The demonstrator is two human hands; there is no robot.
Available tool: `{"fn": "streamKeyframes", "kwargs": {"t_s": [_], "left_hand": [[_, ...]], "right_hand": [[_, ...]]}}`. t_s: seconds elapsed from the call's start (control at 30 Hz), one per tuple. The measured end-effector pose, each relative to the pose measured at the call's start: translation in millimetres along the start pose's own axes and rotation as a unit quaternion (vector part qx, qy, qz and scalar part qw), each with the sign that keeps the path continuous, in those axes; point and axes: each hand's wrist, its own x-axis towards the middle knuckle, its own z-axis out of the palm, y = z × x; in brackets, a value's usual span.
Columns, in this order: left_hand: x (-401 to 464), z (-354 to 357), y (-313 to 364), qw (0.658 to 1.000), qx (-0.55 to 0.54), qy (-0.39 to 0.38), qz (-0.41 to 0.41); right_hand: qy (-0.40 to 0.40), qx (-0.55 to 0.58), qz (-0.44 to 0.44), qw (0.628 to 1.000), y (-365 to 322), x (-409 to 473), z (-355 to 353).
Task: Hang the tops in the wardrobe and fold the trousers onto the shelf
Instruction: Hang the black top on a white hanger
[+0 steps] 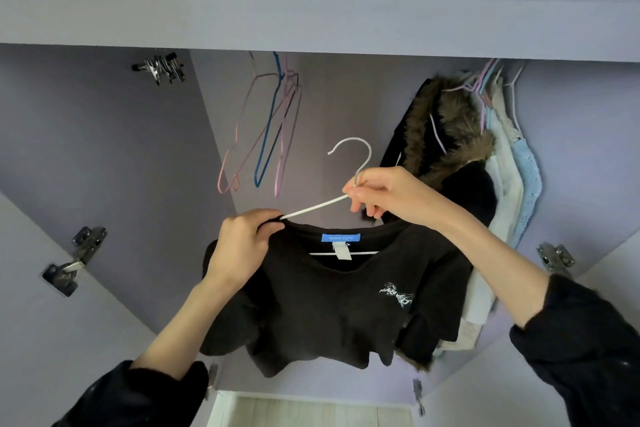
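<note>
A black top point(332, 305) with a blue neck label and a small white print hangs on a white wire hanger point(349, 163) in front of the open wardrobe. My right hand point(384, 194) pinches the hanger at the base of its hook. My left hand point(242, 246) grips the top's left shoulder where the hanger arm enters the collar. The hook points up and is free in the air, below the hidden rail.
Several bare wire hangers point(266, 128), pink, blue and lilac, hang at the upper middle. A black coat with a fur-trimmed hood point(446, 135) and pale garments point(512, 177) hang at the right. Open wardrobe doors with metal hinges point(74, 260) stand on both sides.
</note>
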Motion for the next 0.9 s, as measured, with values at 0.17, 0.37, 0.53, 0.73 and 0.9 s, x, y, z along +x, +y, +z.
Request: {"fn": "streamKeyframes", "kwargs": {"t_s": [0.17,0.37,0.53,0.73,0.9], "left_hand": [[-0.6,11.2,-2.4,1.0,-0.019,-0.023,-0.005],[0.3,34.2,0.7,0.99,0.05,-0.114,0.065],[-0.1,47.3,5.7,0.966,0.137,-0.185,0.114],[21.2,33.9,42.5,0.944,0.157,-0.08,0.279],[56.3,16.1,81.6,0.892,0.211,0.093,0.388]], "right_hand": [[-0.035,0.005,0.068,0.997,26.0,-17.6,-11.6],[0.026,0.043,0.132,0.99,53.6,-33.2,-18.6],[0.08,0.105,0.216,0.968,71.6,-39.0,-14.8],[0.146,0.303,0.283,0.898,72.2,-26.4,-22.7],[0.157,0.41,0.22,0.871,59.9,-6.2,-40.0]]}}
